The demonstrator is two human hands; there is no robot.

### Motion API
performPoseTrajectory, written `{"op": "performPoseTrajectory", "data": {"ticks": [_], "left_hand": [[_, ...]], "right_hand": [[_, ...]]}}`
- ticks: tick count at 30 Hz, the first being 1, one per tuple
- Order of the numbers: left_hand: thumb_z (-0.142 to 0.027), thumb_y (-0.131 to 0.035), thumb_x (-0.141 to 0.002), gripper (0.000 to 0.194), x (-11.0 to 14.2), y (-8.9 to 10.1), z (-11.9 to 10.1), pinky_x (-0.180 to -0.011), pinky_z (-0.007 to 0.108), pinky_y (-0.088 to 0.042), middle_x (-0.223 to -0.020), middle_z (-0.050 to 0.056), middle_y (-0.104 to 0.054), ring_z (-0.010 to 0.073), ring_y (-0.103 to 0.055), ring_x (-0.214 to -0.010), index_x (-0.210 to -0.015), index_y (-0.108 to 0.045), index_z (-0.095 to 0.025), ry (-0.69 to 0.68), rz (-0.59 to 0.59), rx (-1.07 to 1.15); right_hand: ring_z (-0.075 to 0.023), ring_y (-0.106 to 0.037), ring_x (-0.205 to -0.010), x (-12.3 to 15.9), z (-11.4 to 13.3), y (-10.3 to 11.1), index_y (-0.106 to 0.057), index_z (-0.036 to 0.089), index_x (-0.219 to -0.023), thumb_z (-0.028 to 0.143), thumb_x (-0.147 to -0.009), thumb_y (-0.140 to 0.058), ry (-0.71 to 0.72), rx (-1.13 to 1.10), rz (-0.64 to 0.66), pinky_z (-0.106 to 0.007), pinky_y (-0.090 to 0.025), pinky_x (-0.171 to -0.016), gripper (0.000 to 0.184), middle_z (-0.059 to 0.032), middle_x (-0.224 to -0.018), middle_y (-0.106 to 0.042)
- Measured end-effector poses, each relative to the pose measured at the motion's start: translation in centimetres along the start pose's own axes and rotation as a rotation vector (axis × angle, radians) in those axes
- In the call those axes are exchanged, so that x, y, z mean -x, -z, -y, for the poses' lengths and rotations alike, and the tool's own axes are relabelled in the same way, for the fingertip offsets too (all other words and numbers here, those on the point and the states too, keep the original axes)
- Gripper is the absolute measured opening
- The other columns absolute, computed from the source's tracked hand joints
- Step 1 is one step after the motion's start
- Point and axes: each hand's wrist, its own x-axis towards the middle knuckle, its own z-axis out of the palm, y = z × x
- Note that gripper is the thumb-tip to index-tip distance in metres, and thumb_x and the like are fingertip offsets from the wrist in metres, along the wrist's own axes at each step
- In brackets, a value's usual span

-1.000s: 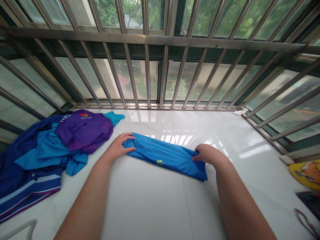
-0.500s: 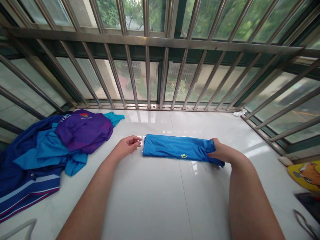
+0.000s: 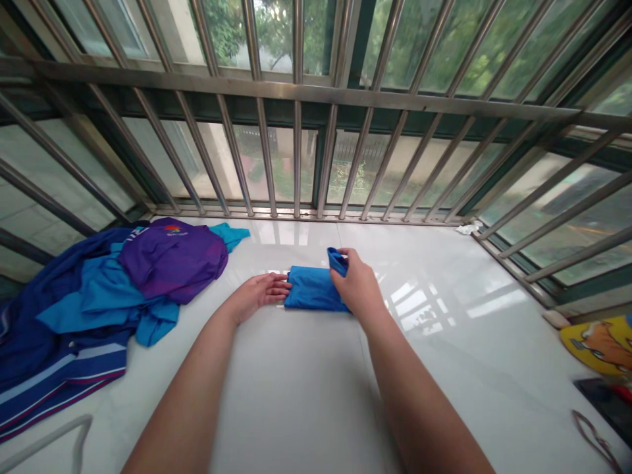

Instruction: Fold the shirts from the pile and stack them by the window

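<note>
A blue garment (image 3: 313, 288), folded into a narrow strip, lies on the white tiled surface in front of me. My right hand (image 3: 358, 282) grips its right end, which is lifted and turned over toward the left. At the left edge of the cloth rests my left hand (image 3: 261, 294), fingers stretched out, the tips touching or very close to the fabric. The garment's yellow mark is hidden now, and its exact kind cannot be made out.
To the left lies a heap of clothes: a purple shirt (image 3: 175, 257), light blue cloth (image 3: 101, 289) and a dark blue striped garment (image 3: 64, 382). Metal bars (image 3: 296, 92) line the windows. At right are a yellow printed item (image 3: 600, 345), a dark flat object (image 3: 605, 405) and white tissue (image 3: 469, 228).
My right hand has carried the garment's right end leftward, folding it over and shortening the strip. My left hand has moved slightly right to the cloth's edge, its fingers straighter.
</note>
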Motion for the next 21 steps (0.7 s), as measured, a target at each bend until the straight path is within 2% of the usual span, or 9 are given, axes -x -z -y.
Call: {"op": "performPoseTrajectory", "data": {"ticks": [4, 6, 8, 11, 13, 15, 16, 18, 21], "left_hand": [[-0.049, -0.077, -0.098, 0.042, -0.2, 0.1, 0.4, -0.094, 0.036, -0.065, -0.117, 0.019, -0.082, 0.0222, -0.079, -0.099, -0.121, -0.078, -0.013, 0.003, -0.003, 0.073], [-0.048, -0.080, -0.096, 0.044, -0.4, 0.3, 0.6, -0.089, 0.034, -0.065, -0.115, 0.019, -0.081, 0.0220, -0.079, -0.096, -0.121, -0.078, -0.012, -0.011, 0.011, 0.075], [-0.051, -0.084, -0.092, 0.050, -0.7, 0.5, 0.8, -0.086, 0.035, -0.065, -0.115, 0.019, -0.081, 0.0229, -0.079, -0.095, -0.121, -0.078, -0.012, -0.051, 0.003, 0.063], [-0.061, -0.092, -0.080, 0.060, -1.3, 1.0, 0.9, -0.088, 0.036, -0.064, -0.110, 0.017, -0.082, 0.0235, -0.078, -0.095, -0.114, -0.079, -0.013, -0.189, -0.141, 0.039], [-0.068, -0.094, -0.072, 0.066, -1.6, 1.4, 1.0, -0.088, 0.037, -0.064, -0.102, 0.015, -0.082, 0.0224, -0.077, -0.091, -0.105, -0.079, -0.013, -0.292, -0.280, 0.017], [-0.073, -0.093, -0.068, 0.069, -1.9, 1.7, 1.0, -0.087, 0.038, -0.063, -0.097, 0.013, -0.082, 0.0218, -0.076, -0.087, -0.101, -0.078, -0.014, -0.343, -0.349, -0.002], [-0.074, -0.093, -0.067, 0.070, -1.9, 1.8, 1.0, -0.087, 0.039, -0.063, -0.097, 0.014, -0.082, 0.0220, -0.076, -0.086, -0.100, -0.078, -0.014, -0.346, -0.352, -0.010], [-0.075, -0.091, -0.068, 0.071, -1.8, 1.9, 0.9, -0.088, 0.041, -0.063, -0.097, 0.015, -0.082, 0.0230, -0.077, -0.086, -0.099, -0.078, -0.014, -0.333, -0.326, -0.027], [-0.075, -0.090, -0.070, 0.070, -1.6, 1.9, 0.8, -0.090, 0.045, -0.064, -0.098, 0.016, -0.082, 0.0251, -0.078, -0.087, -0.100, -0.078, -0.013, -0.326, -0.304, -0.029]], "right_hand": [[-0.0320, -0.070, -0.122, 0.3, 4.3, -5.9, -0.055, 0.022, -0.148, 0.024, -0.104, -0.056, 0.167, 0.201, 0.146, -0.042, -0.054, -0.101, 0.044, -0.0167, -0.138, -0.071], [-0.0346, -0.067, -0.126, 1.0, 5.2, -8.3, -0.057, 0.021, -0.148, 0.033, -0.105, -0.060, 0.241, 0.284, 0.239, -0.045, -0.054, -0.101, 0.044, -0.0192, -0.143, -0.068], [-0.0383, -0.059, -0.137, 2.0, 5.3, -10.0, -0.055, 0.019, -0.154, 0.046, -0.104, -0.065, 0.286, 0.332, 0.264, -0.053, -0.051, -0.110, 0.058, -0.0224, -0.152, -0.062], [-0.0432, -0.037, -0.158, 3.3, 4.5, -11.8, -0.042, 0.017, -0.168, 0.059, -0.096, -0.075, 0.292, 0.350, 0.252, -0.068, -0.031, -0.126, 0.089, -0.0250, -0.173, -0.040], [-0.0436, -0.029, -0.164, 3.7, 4.0, -12.7, -0.038, 0.017, -0.171, 0.053, -0.096, -0.077, 0.274, 0.369, 0.285, -0.072, -0.025, -0.128, 0.092, -0.0242, -0.179, -0.029], [-0.0403, -0.035, -0.163, 3.8, 3.8, -13.3, -0.040, 0.015, -0.170, 0.035, -0.105, -0.064, 0.252, 0.388, 0.294, -0.068, -0.031, -0.128, 0.072, -0.0247, -0.177, -0.032], [-0.0380, -0.039, -0.161, 3.7, 3.8, -13.4, -0.044, 0.013, -0.169, 0.025, -0.108, -0.055, 0.247, 0.392, 0.282, -0.064, -0.036, -0.127, 0.063, -0.0252, -0.175, -0.036], [-0.0336, -0.050, -0.155, 3.4, 3.6, -13.2, -0.051, 0.011, -0.164, 0.012, -0.108, -0.043, 0.248, 0.374, 0.255, -0.053, -0.044, -0.124, 0.057, -0.0248, -0.170, -0.046], [-0.0303, -0.071, -0.132, 2.2, 2.4, -11.0, -0.065, 0.018, -0.151, 0.017, -0.108, -0.046, 0.187, 0.200, 0.181, -0.042, -0.055, -0.110, 0.047, -0.0184, -0.148, -0.070]]}}
